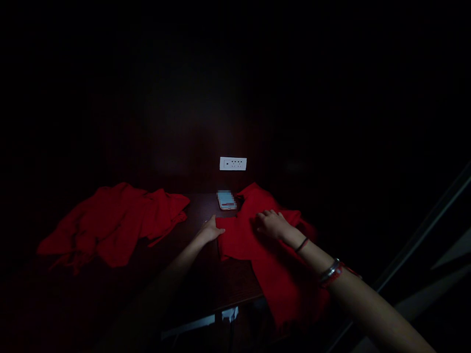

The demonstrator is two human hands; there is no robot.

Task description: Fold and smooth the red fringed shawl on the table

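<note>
A red scarf [241,240] with a fringed lower end lies partly spread on the dark wooden table, and its front part hangs over the edge. At its left edge is my left hand [209,230], thumb and forefinger apart, with the thumb against the cloth. My right hand [274,224] is over the middle of the scarf, palm down, fingers loosely bent and apart; its shadow falls on the cloth. Whether those fingertips press on the fabric is hard to tell. Bracelets [331,273] circle my right forearm.
Another red fringed cloth [121,220] lies crumpled at the left. A phone [226,200] with a lit screen rests behind the scarf. A white socket panel [233,163] is set in the dark wall. The table's front edge [239,300] shows below; the surroundings are very dark.
</note>
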